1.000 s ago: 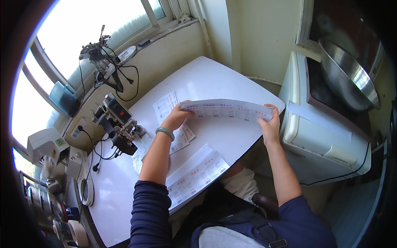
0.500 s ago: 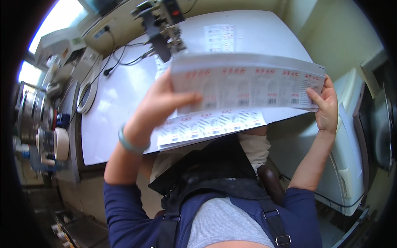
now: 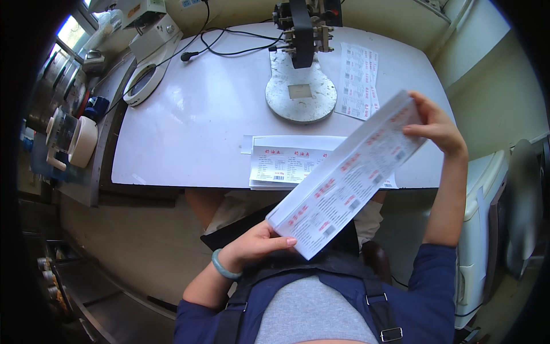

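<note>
A thick stack of printed label sheets [image 3: 352,183] slants in front of me, its lower left end near my lap and its upper right end over the table. My left hand [image 3: 264,241], with a pale green bangle on the wrist, grips the lower end, thumb on the printed face. At the upper end my right hand [image 3: 438,127] pinches the stack, thumb on top and fingers behind. Below it, a second pile of label sheets [image 3: 286,163] lies at the table's front edge, partly hidden by the held stack.
A metal stamping machine with a round base [image 3: 301,109] stands at the back of the white table [image 3: 189,132]. Loose label sheets [image 3: 356,80] lie to its right. A black cable with a plug [image 3: 187,56] crosses the back left. A white appliance [image 3: 478,212] is at right.
The stack has swung from nearly level to a steep slant. My left hand came down toward my lap with its end, while my right hand stayed at the other end. The view also shifted.
</note>
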{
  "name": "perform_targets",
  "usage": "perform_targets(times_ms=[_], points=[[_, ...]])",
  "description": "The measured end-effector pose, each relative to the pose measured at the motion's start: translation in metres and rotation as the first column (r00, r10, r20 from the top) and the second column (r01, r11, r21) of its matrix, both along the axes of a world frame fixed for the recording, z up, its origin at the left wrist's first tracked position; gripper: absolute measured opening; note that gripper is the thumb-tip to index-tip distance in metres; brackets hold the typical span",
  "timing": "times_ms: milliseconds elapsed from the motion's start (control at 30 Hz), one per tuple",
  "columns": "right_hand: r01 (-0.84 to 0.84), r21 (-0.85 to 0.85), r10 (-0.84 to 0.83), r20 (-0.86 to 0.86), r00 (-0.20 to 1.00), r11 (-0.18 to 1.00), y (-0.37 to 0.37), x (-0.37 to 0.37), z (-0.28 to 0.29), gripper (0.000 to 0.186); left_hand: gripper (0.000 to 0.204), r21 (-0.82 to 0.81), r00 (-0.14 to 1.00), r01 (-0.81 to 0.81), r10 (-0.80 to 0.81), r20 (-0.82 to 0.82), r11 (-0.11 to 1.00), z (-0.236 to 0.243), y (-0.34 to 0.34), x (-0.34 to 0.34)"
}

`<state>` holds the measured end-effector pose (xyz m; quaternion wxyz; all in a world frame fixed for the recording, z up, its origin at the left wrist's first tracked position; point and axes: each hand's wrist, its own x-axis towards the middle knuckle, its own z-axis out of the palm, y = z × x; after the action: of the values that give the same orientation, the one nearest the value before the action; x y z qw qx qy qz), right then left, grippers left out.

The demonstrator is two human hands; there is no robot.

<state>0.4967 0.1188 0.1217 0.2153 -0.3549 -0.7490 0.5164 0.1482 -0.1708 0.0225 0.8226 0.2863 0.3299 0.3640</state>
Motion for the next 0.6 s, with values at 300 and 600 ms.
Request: perform_targets(times_ms=[300, 600], points=[[0.701, -0.436, -0.76, -0.606, 0.236, 0.565, -0.018, 0.147, -0.093, 0.047, 0.054, 0.543, 0.974, -0.013, 0.133, -0.183, 0.84, 0.038, 0.049, 0.019], [0.823, 0.567, -0.992, -0.123, 0.034, -0.042, -0.057, 0.125, -0.139, 0.077, 0.047, 0.491, 0.969, 0.087, 0.041, -0.245, 0.867, 0.029, 0.05, 0.039]])
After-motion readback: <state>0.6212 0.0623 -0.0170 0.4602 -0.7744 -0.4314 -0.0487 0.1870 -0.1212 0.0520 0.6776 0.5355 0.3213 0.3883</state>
